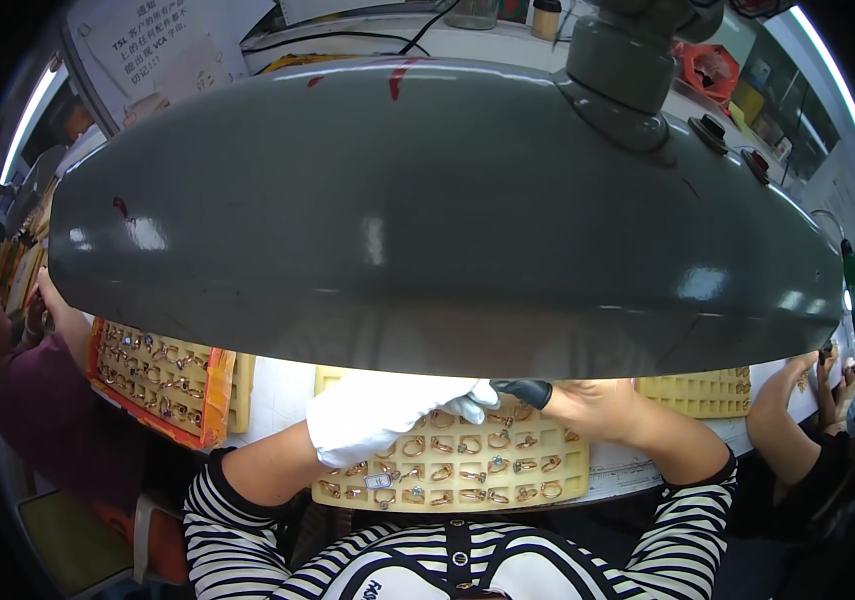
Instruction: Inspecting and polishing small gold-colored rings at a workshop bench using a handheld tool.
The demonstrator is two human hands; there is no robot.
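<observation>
Step in hand, as judged: ring handling. L hand [443, 396], white-gloved, and R hand [593, 408], w/ black finger covering [523, 392], are close tog. over yellow tray [576, 463]; rings [498, 464] stand in its slots, approx. front-centre. Rec.: covered fingers only, light grip, wrists clear of tagged ring, ea. piece back to own slot. Obs. limits: lamp hood [428, 230] hides tray's far part and fingertips; pinch or spread, L or R, can't tell. Tag [378, 481] illegible.

Grey lamp hood [428, 220], posted notice [173, 45].
</observation>
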